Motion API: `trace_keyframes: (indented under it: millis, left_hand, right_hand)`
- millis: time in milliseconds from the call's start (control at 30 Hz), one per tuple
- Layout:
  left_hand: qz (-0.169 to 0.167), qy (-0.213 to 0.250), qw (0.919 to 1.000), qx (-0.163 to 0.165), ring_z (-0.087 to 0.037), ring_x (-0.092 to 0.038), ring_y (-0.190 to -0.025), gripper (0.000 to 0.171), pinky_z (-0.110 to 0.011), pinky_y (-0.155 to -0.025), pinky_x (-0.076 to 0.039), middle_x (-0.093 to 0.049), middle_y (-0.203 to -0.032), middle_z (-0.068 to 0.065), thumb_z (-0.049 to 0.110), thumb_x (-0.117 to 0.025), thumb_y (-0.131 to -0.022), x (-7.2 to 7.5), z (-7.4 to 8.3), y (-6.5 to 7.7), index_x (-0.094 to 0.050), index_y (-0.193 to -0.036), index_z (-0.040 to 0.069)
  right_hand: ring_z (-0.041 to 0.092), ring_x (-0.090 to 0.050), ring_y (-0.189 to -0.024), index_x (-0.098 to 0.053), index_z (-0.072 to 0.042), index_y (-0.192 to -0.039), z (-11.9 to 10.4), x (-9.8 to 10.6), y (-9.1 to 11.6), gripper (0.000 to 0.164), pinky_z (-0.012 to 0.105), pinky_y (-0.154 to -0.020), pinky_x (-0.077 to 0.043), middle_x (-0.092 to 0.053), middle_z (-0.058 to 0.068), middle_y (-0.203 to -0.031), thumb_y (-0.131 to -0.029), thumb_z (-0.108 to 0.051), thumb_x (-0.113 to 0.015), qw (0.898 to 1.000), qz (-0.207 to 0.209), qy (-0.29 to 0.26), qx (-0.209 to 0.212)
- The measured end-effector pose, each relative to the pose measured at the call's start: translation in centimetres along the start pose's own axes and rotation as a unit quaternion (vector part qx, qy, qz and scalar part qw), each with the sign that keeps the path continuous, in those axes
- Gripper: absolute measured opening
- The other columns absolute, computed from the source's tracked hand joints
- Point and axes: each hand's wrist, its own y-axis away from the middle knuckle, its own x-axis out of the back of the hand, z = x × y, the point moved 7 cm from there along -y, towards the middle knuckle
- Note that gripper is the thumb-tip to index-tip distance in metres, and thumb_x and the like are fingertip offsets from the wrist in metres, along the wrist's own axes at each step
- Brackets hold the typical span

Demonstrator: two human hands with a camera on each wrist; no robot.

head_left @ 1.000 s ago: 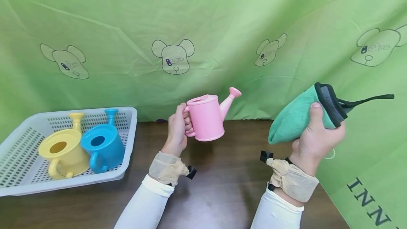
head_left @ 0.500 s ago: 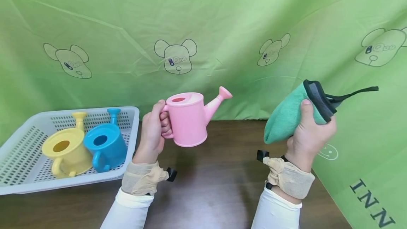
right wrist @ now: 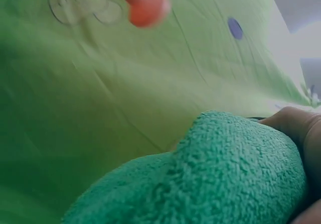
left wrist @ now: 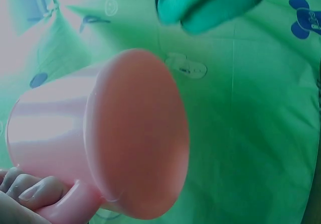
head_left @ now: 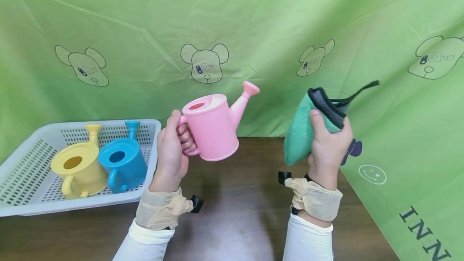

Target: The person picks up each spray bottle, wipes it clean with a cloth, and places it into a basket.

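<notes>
My left hand grips the handle of a pink toy watering can, held up over the table with its spout pointing up to the right. In the left wrist view the round base of the can faces the camera, fingers curled through the handle. My right hand holds a folded green towelling cloth with black edging, a grey inner side and a black loop sticking out at the top. The cloth's fluffy surface fills the lower right wrist view, with the pink spout head above it.
On the left of the brown table stands a white perforated basket. It holds a yellow watering can and a blue watering can, side by side. A green curtain printed with bear heads hangs behind and at the right.
The pink watering can moved left and nearer, then rose slightly with its spout tipping up. My right hand carried the cloth left, towards the can. Both grips stayed the same.
</notes>
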Motion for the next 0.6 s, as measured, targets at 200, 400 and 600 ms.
trace_keyframes:
  millis: [200,400,600]
  left_hand:
    - [-0.003,0.009,0.9999,-0.011,-0.016,-0.015,-0.047,0.053,-0.026,-0.047,-0.015,-0.022,-0.055,0.006,0.042,-0.041,-0.111,-0.6,0.1,0.6,-0.031,-0.066,0.016]
    - [-0.006,0.025,0.9994,-0.022,-0.014,-0.016,-0.046,0.053,-0.027,-0.047,-0.013,-0.023,-0.054,0.006,0.041,-0.04,-0.111,-1.0,0.1,0.8,-0.031,-0.065,0.016]
    - [0.005,0.03,0.999,-0.033,-0.013,-0.016,-0.044,0.055,-0.026,-0.045,-0.015,-0.021,-0.054,0.006,0.041,-0.037,-0.112,-0.9,0.3,0.8,-0.028,-0.063,0.017]
  right_hand:
    - [0.019,-0.07,-0.098,-0.072,-0.009,-0.114,1.1,-3.7,2.2,0.029,0.028,-0.088,-0.059,-0.074,0.004,-0.111,-0.087,-0.005,-0.083,0.992,-0.101,0.075,-0.012]
    - [0.014,-0.068,-0.096,-0.072,-0.005,-0.114,1.8,-7.0,4.7,0.028,0.026,-0.089,-0.055,-0.074,-0.004,-0.103,-0.088,-0.005,-0.081,0.977,-0.194,0.093,-0.009]
    - [0.016,-0.067,-0.104,-0.07,0.0,-0.125,1.7,-8.9,6.5,0.039,0.026,-0.092,-0.056,-0.074,-0.003,-0.11,-0.088,-0.003,-0.081,0.959,-0.265,0.1,0.005]
